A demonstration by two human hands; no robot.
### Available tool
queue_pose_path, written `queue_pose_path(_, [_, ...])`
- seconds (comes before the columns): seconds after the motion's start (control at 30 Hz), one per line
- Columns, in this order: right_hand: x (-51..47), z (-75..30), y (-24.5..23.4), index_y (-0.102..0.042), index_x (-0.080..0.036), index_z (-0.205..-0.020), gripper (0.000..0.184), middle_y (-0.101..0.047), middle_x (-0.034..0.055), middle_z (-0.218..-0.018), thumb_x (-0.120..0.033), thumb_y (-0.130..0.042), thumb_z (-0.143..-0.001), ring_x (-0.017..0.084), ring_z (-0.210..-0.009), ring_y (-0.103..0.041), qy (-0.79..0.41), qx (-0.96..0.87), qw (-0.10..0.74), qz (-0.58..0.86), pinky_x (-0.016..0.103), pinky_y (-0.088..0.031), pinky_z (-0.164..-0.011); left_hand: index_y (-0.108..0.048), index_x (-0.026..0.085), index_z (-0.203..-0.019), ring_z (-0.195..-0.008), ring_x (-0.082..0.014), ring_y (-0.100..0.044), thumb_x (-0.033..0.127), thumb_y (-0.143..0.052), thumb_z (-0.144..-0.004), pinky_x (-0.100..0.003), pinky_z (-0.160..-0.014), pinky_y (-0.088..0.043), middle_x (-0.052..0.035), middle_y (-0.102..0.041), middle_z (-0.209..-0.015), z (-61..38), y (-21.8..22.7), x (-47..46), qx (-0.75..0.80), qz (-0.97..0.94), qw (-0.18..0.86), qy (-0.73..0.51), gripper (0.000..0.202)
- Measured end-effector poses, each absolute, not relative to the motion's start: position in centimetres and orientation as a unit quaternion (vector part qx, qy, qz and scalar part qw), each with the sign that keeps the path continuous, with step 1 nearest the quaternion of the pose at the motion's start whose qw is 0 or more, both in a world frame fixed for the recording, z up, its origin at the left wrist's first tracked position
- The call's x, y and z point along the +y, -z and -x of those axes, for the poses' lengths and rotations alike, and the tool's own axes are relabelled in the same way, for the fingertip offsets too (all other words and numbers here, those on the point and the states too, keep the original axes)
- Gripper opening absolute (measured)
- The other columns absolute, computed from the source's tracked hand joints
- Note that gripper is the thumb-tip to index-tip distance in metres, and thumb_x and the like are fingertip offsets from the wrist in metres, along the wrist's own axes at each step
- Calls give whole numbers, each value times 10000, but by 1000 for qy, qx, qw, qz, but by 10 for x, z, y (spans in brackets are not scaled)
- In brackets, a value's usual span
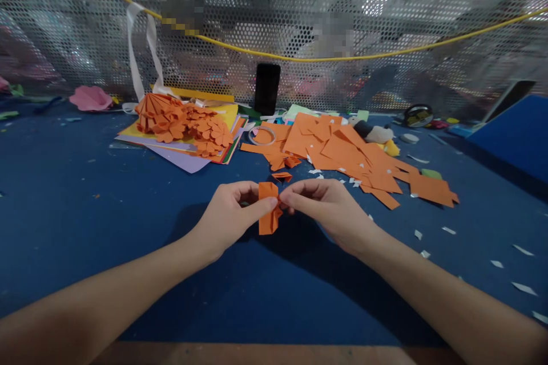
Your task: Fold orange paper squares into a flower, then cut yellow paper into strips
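Observation:
A small folded piece of orange paper (pixel 267 222) is held up over the blue table. My left hand (pixel 233 214) pinches it, thumb across its front face. At its right edge, my right hand (pixel 325 205) has thumb and forefinger pinched together on the paper; the exact contact is partly hidden. Just beyond the hands lie small folded orange scraps (pixel 282 177). Farther back spreads a pile of cut orange paper sheets (pixel 342 148), with a roll of clear tape (pixel 262 136) at its left side.
Orange paper flowers (pixel 184 122) rest on a stack of coloured paper (pixel 188 162) at back left. A black phone (pixel 267 90) stands against the perforated metal screen (pixel 299 17). White paper bits (pixel 425 254) litter the right side. A blue box-like object (pixel 514 137) stands far right.

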State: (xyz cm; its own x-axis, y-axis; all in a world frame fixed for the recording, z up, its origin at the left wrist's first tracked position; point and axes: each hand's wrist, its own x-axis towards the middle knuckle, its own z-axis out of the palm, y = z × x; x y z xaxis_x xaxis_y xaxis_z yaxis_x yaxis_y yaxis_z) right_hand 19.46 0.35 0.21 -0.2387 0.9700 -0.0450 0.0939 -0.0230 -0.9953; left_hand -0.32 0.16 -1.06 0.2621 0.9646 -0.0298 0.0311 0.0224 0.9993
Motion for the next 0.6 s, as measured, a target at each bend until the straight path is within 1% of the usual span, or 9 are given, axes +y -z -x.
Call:
queue_pose_path(0.1, [3, -195, -2, -779, -182, -788, 224, -723, 37, -741, -403, -799, -764, 143, -679, -609, -539, -574, 404, 466, 292, -472, -681, -782, 169, -926, -759, -191, -689, 404, -775, -797, -280, -676, -520, -60, -769, -857, 3, 11, 2, 449, -554, 560, -421, 268])
queue_pose_path(0.23, [2, -192, -4, -736, -172, -705, 183, -688, 13, -681, -342, -789, -747, 130, -638, -579, -521, -586, 389, 484, 280, -450, -649, -775, 158, -897, -740, -183, -674, 387, -774, -795, -271, -662, -511, -54, -761, -838, 2, 9, 1, 439, -580, 548, -413, 250])
queue_pose_path(0.33, [1, -192, -5, -731, -168, -706, 178, -681, 4, -680, -331, -779, -757, 117, -623, -558, -512, -596, 372, 494, 267, -426, -627, -760, 150, -862, -723, -176, -670, 356, -775, -792, -263, -656, -515, -44, -751, -801, 2, 6, 0, 440, -603, 524, -410, 219])
queue_pose_path(0.43, [2, -192, -6, -748, -170, -728, 180, -684, 4, -691, -341, -776, -780, 114, -651, -569, -544, -589, 374, 467, 259, -437, -653, -752, 145, -851, -709, -170, -674, 326, -766, -798, -255, -644, -523, -40, -749, -788, 3, 5, 0, 441, -603, 521, -413, 189])
queue_pose_path(0.6, [2, -195, -8, -776, -172, -760, 168, -705, 18, -724, -335, -804, -784, 116, -704, -596, -636, -548, 364, 402, 247, -459, -694, -734, 149, -837, -691, -148, -681, 279, -772, -795, -224, -629, -531, -22, -747, -760, 3, 5, -1, 408, -564, 581, -422, 142])
